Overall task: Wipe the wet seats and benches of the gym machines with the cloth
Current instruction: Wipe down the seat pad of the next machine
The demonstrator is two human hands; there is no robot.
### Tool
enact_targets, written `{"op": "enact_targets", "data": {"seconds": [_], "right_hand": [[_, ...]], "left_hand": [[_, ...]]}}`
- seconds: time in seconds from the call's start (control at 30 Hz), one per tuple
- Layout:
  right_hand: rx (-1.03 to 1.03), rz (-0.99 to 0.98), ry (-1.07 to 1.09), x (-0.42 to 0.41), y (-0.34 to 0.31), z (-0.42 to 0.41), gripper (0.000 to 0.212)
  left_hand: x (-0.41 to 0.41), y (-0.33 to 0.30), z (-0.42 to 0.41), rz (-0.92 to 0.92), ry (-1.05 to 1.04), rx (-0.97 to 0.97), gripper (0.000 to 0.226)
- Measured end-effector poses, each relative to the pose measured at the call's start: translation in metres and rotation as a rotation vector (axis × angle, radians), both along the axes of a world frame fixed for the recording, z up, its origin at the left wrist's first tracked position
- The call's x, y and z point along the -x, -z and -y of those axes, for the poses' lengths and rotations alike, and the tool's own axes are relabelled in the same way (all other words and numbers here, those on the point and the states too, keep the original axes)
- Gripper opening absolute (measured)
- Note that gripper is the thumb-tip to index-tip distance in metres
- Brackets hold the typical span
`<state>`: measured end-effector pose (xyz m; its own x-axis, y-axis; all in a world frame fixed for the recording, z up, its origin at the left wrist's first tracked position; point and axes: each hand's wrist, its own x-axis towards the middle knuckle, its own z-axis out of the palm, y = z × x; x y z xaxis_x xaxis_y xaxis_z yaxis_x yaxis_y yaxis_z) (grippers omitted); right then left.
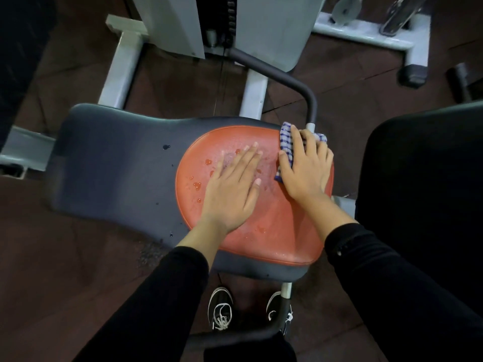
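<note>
Checked cloth at far right edge of red seat pad, pressed flat under right hand, fingers straight. Left hand flat on pad centre, fingers extended, among water droplets. Dark seat extends left. Grey handle bar beyond cloth.

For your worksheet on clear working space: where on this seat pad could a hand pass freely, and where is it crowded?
Free: the grey part of the seat, left of the orange panel, bare except for scattered droplets. Crowded: the orange panel, where the left hand lies flat and the right hand presses the checked cloth at its right edge.
</note>
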<state>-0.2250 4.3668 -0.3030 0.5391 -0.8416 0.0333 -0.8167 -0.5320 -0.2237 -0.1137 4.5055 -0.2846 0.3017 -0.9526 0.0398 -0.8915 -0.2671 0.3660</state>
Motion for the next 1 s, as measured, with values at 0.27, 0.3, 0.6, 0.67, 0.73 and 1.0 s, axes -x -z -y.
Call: {"op": "enact_targets", "data": {"seconds": [0.27,0.3,0.6,0.67,0.73,1.0], "right_hand": [[-0.182,-0.072,0.057,-0.003,0.000,-0.002,0.049],[-0.186,-0.068,0.057,-0.003,-0.001,-0.002,0.049],[-0.165,-0.083,0.002,-0.058,-0.007,-0.015,0.050],[-0.133,-0.066,-0.118,-0.070,-0.008,-0.031,0.052],[-0.109,-0.061,-0.241,-0.061,-0.007,-0.045,0.052],[-0.098,-0.145,-0.264,0.021,0.002,0.005,0.053]], "left_hand": [[-0.066,0.008,-0.025,0.034,-0.204,-0.078,0.056],[-0.066,0.010,-0.025,-0.011,-0.213,-0.080,0.057],[-0.063,0.012,-0.025,-0.104,-0.247,-0.025,0.055],[-0.064,0.013,-0.026,-0.115,-0.246,-0.018,0.054],[-0.065,0.014,-0.027,-0.128,-0.244,-0.014,0.054],[-0.065,0.016,-0.027,-0.126,-0.244,-0.027,0.053]]}}
